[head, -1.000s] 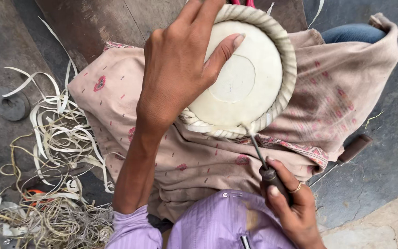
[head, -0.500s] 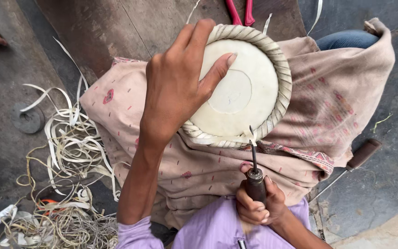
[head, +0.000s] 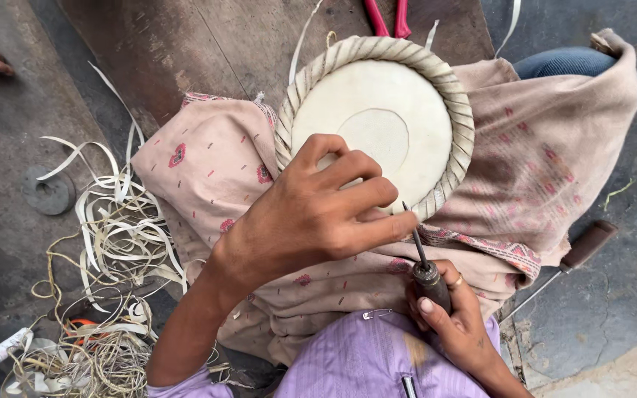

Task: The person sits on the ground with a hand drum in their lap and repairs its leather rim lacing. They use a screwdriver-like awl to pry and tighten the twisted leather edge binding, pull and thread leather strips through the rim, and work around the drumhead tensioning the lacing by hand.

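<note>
The drum head point(head: 377, 125), a round pale skin with a braided rim, lies on a pink cloth point(head: 554, 169) spread over the person's lap, so the work has a soft and steady bed close to the body. The left hand point(head: 311, 217) rests flat on the near part of the skin, fingers curled and pressing down; it holds nothing, it only keeps the disc from turning. The right hand point(head: 455, 320) is closed around the dark handle of an awl point(head: 425, 265). The thin metal point goes up to the near edge of the rim, just beside the left fingertips, so the pressing fingers can brace the place where the tool works. It is not clear if the tip is already inside the braid.

To the left on the floor lies a heap of pale strips point(head: 112, 243), near enough to reach. Red pliers point(head: 385, 18) lie beyond the drum head. A knife point(head: 576, 254) lies on the floor at the right, beside the cloth.
</note>
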The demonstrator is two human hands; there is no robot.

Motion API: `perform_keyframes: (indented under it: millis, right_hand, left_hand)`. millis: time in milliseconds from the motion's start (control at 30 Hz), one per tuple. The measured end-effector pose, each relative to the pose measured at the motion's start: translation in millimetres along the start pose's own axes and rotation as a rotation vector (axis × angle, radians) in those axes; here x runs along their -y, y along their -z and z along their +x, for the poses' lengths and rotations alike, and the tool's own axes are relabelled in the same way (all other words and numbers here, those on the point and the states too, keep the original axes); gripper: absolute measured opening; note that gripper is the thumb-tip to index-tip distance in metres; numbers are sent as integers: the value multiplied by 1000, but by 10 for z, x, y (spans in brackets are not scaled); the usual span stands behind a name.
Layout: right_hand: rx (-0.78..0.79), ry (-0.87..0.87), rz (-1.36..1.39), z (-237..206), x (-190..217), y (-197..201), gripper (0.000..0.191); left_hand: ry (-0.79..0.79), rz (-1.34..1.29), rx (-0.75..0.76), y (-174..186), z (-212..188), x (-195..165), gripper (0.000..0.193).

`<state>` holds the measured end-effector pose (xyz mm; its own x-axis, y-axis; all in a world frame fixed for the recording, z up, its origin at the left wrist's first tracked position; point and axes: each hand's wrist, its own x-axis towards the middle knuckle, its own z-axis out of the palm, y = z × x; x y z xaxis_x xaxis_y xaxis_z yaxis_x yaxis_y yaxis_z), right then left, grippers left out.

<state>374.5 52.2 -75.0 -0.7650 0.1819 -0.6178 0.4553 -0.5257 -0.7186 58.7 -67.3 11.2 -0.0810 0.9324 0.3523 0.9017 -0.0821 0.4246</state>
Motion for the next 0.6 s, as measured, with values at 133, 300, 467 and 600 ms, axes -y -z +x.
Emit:
perform_keyframes:
  millis: [133, 300, 467, 600]
  right_hand:
    - [277, -48, 456, 81, -41, -72, 54]
    - [422, -64, 706, 119, -118, -115, 58]
    - [487, -68, 835, 144, -164, -128, 57]
    - [487, -58, 844, 155, -169, -163, 56]
  left_hand:
    - [40, -136, -76, -55, 32, 30, 10]
    - [211, -267, -97, -54, 51, 16, 17]
    - [234, -384, -35, -33, 37, 74, 17]
    - [254, -306, -89, -77, 70, 8, 14]
